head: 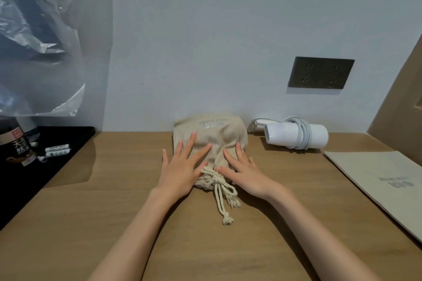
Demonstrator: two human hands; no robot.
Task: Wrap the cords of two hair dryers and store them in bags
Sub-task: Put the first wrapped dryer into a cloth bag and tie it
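A bulging beige drawstring bag lies on the wooden table against the wall, its mouth gathered toward me and its rope cord knotted and trailing forward. My left hand rests flat on the bag's left side, fingers straight and spread. On the bag's right side, my right hand lies flat too. A white hair dryer lies to the right by the wall, with its white cord wound around its body. A flat beige bag lies at the right edge.
A dark wall socket sits above the dryer. At the left, a black surface carries a dark labelled bottle and small white tubes. Clear plastic sheeting hangs over the upper left.
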